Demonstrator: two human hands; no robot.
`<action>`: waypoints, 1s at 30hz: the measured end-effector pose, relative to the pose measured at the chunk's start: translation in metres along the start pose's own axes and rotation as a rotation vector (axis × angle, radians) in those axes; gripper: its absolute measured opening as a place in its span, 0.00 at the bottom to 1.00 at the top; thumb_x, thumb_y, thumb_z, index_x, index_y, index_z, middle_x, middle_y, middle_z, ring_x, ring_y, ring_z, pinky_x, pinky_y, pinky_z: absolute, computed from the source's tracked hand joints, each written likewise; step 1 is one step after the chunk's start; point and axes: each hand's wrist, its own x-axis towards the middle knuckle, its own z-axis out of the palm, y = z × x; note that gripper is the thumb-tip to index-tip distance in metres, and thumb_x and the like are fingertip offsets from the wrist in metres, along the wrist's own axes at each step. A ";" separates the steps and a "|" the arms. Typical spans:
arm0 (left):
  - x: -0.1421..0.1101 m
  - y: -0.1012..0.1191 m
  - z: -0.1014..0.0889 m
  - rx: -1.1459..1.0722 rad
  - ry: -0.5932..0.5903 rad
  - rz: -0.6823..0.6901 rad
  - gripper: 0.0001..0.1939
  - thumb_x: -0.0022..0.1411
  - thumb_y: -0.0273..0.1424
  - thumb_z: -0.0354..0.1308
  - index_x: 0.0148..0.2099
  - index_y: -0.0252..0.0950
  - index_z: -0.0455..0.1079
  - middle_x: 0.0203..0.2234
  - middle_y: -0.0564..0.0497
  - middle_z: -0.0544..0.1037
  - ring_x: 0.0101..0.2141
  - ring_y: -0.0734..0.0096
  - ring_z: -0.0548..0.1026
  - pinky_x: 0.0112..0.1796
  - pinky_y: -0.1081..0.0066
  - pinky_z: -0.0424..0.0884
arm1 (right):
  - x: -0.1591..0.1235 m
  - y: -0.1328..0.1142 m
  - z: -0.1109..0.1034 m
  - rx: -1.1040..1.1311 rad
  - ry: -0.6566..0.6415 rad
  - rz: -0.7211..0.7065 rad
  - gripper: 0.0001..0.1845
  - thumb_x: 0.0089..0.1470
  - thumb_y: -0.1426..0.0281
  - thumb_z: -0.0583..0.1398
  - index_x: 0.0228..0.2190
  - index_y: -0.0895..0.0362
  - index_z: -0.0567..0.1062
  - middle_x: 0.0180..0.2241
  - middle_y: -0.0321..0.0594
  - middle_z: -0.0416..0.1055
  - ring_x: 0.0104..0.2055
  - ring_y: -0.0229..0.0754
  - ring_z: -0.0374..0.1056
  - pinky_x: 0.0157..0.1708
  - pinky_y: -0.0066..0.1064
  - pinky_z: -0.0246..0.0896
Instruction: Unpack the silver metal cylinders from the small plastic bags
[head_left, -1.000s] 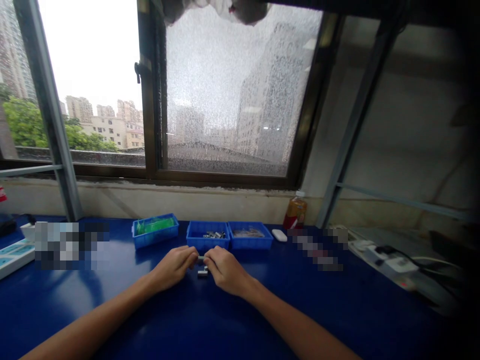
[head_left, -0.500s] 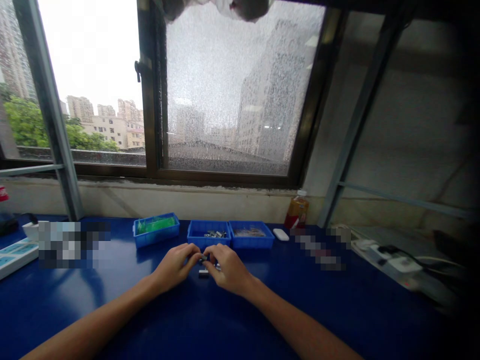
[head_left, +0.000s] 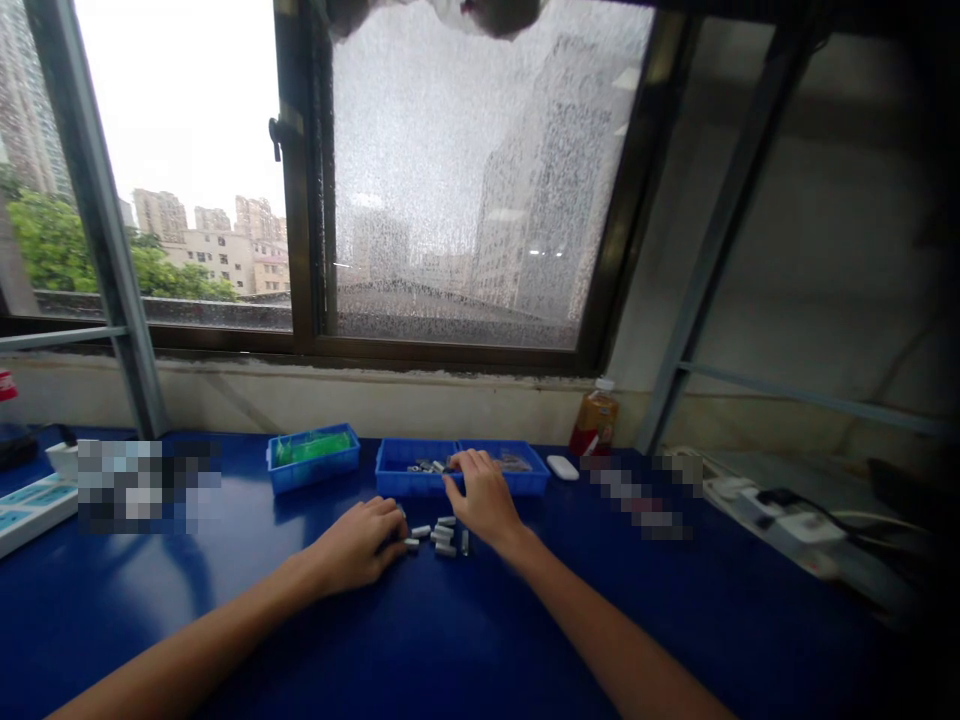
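Observation:
My left hand (head_left: 367, 540) rests low over the blue table with its fingers curled; whatever lies in them is hidden. Beside its fingertips lie several small grey metal cylinders (head_left: 444, 536), loosely grouped on the tabletop. Farther forward, my right hand (head_left: 486, 495) is at the front of two adjoining blue bins. Its thumb and forefinger are bent close together near the wall between them, and a tiny dark piece may be at the tips. Small metal parts (head_left: 426, 466) lie in the left one of these bins (head_left: 416, 485); thin pieces (head_left: 513, 462) lie in the right one (head_left: 525, 485).
A separate blue bin (head_left: 315, 480) with green material stands to the left. Right of the bins are a white oval object (head_left: 562, 468) and a bottle of amber liquid (head_left: 595, 420). Power strips (head_left: 34, 510) sit at the left edge, and metal posts rise at both sides.
My hands were together over a small metal piece and have separated. The right moved forward and right to the bins; the left stayed nearly in place. More cylinders on the table are uncovered.

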 end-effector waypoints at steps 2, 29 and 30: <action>0.002 -0.002 0.002 -0.003 0.045 -0.003 0.07 0.61 0.32 0.48 0.38 0.37 0.65 0.34 0.50 0.71 0.36 0.68 0.67 0.38 0.70 0.64 | -0.005 -0.008 -0.006 0.078 -0.002 -0.035 0.02 0.50 0.74 0.54 0.27 0.56 0.65 0.30 0.40 0.66 0.37 0.43 0.59 0.37 0.33 0.53; 0.002 -0.010 0.000 -0.203 0.302 0.030 0.09 0.62 0.32 0.48 0.43 0.35 0.63 0.34 0.48 0.72 0.35 0.70 0.69 0.38 0.70 0.66 | -0.021 -0.036 0.005 0.317 -0.235 -0.201 0.08 0.57 0.70 0.51 0.30 0.57 0.69 0.29 0.39 0.70 0.33 0.39 0.64 0.35 0.30 0.55; 0.002 -0.010 0.000 -0.195 0.317 0.030 0.09 0.62 0.32 0.47 0.41 0.35 0.64 0.33 0.48 0.72 0.35 0.70 0.69 0.38 0.70 0.66 | -0.022 -0.037 0.005 0.324 -0.237 -0.194 0.08 0.57 0.70 0.52 0.31 0.57 0.69 0.28 0.39 0.69 0.33 0.38 0.64 0.34 0.29 0.55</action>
